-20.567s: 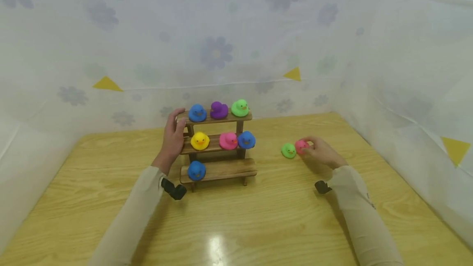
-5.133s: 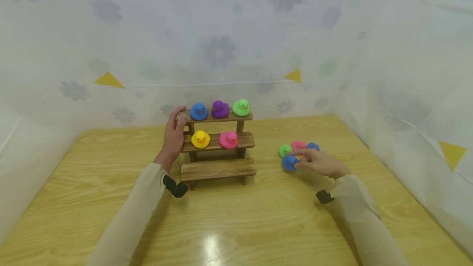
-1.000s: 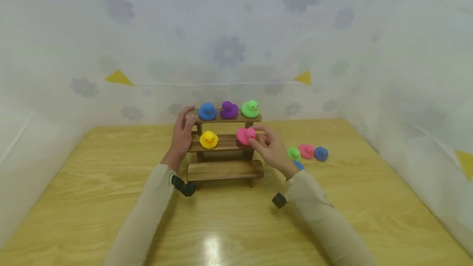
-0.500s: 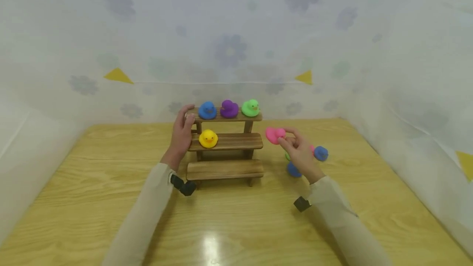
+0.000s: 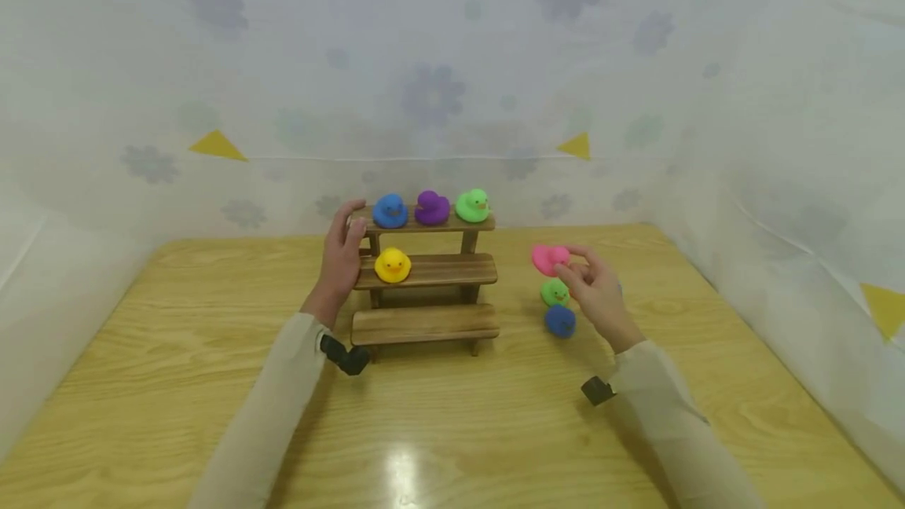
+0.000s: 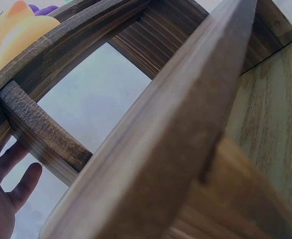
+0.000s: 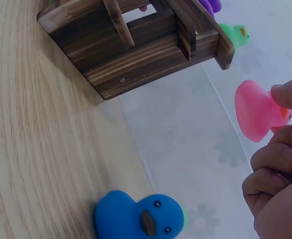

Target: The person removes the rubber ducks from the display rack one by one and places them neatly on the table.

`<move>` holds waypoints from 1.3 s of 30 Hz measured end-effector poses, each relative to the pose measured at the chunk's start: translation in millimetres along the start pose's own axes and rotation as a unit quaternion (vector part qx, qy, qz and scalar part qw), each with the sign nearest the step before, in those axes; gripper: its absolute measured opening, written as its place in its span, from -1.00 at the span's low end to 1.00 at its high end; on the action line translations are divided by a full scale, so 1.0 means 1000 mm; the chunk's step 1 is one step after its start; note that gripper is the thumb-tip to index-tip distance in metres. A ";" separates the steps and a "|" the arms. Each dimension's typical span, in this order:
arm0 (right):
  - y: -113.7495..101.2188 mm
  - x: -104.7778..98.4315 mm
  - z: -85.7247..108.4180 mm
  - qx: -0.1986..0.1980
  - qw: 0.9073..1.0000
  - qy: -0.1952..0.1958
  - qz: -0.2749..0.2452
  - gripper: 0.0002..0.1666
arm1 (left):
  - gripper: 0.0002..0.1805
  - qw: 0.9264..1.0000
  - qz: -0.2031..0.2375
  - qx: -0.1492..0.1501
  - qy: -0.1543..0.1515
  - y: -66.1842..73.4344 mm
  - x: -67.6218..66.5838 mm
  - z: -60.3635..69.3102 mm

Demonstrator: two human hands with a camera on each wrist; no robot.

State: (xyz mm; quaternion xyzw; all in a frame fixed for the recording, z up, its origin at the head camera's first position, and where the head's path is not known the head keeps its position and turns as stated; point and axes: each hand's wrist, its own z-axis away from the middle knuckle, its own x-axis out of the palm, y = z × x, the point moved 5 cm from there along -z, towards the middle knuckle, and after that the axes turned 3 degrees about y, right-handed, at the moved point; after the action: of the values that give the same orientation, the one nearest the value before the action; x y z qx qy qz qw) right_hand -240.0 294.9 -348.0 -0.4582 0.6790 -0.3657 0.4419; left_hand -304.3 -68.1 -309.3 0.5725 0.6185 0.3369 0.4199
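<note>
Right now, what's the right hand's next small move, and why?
Probably lower the pink duck to a bare spot on the table, near the green duck and blue duck resting there. The right hand pinches it in the air, off the wooden stand, so setting it down beside those two seems the shortest step.

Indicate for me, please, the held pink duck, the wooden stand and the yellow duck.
Pink duck point(image 7: 253, 112): right wrist view, on its body.
Wooden stand point(image 5: 424, 324): head view, on its lowest board.
Yellow duck point(image 5: 393, 274): head view, on its chest.
</note>
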 end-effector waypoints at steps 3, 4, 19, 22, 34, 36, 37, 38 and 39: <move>0.001 -0.008 0.001 0.007 1.000 -0.006 0.007 -0.56 | -0.52 1.000 0.000 -0.001 -0.003 0.000 0.001 0.000; 0.001 -0.011 0.002 0.010 1.000 -0.010 0.010 -0.55 | -0.52 1.000 -0.001 -0.001 -0.002 0.000 0.001 0.000; 0.010 -0.059 -0.007 0.006 0.994 -0.072 0.087 -0.60 | -0.51 1.000 -0.010 -0.007 0.000 0.002 -0.002 0.001; 0.014 -0.064 -0.005 0.012 0.989 -0.105 0.100 -0.58 | -0.51 1.000 -0.009 -0.005 0.003 0.001 -0.001 0.000; 0.032 -0.067 0.001 0.106 0.945 -0.235 0.203 -0.63 | -0.50 1.000 0.003 0.000 0.020 -0.039 -0.004 -0.015; 0.035 -0.067 0.002 0.113 0.939 -0.244 0.213 -0.63 | -0.50 1.000 0.007 -0.005 0.017 -0.034 -0.003 -0.013; 0.036 -0.067 0.003 0.118 0.938 -0.246 0.214 -0.63 | -0.50 1.000 0.008 -0.007 0.015 -0.029 -0.003 -0.011; 0.037 -0.067 0.003 0.120 0.937 -0.249 0.214 -0.63 | -0.51 1.000 0.009 -0.010 0.013 -0.025 -0.002 -0.009; 0.038 -0.067 0.004 0.121 0.937 -0.249 0.214 -0.63 | -0.51 1.000 0.010 -0.012 0.011 -0.020 -0.001 -0.007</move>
State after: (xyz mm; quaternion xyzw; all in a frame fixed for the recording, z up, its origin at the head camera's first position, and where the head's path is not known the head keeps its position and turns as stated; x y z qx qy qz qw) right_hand -235.0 369.8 -366.3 -0.3216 0.5797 -0.2156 0.7170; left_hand -319.5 -71.1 -324.4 0.5699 0.6133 0.3550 0.4161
